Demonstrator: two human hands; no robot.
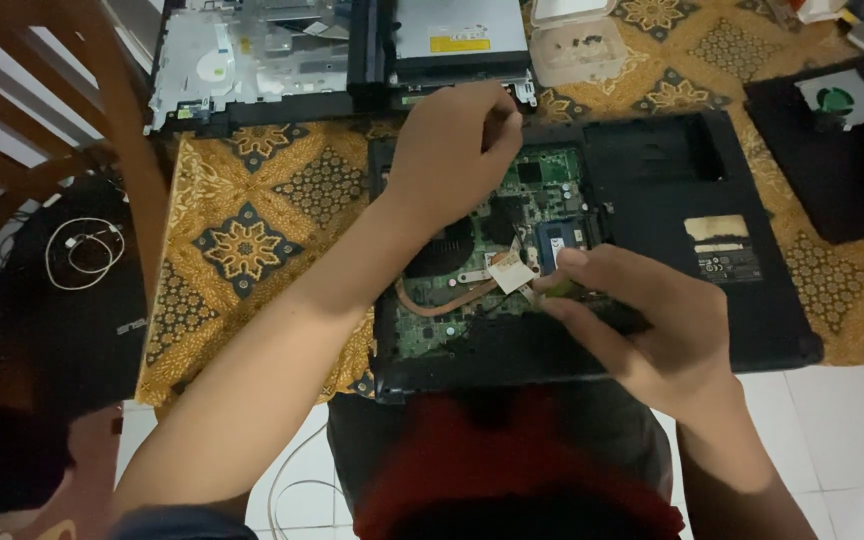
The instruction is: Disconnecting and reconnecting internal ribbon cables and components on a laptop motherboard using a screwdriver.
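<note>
Laptop base: an opened black laptop base is laid bottom-up on a gold patterned cloth, its green motherboard and copper heat pipe exposed.
Left hand: the left hand is held over the upper edge of the board, fingers curled inward with thumb and forefinger pinched together; whether anything is gripped cannot be told.
Right hand: the right hand is set at the lower middle of the board, fingertips closed on something small beside a pale square plate; the item itself is too blurred to be named.
Surroundings: a separated laptop panel and a clear plastic box are placed above, a cooling fan to the right on a black cover.
</note>
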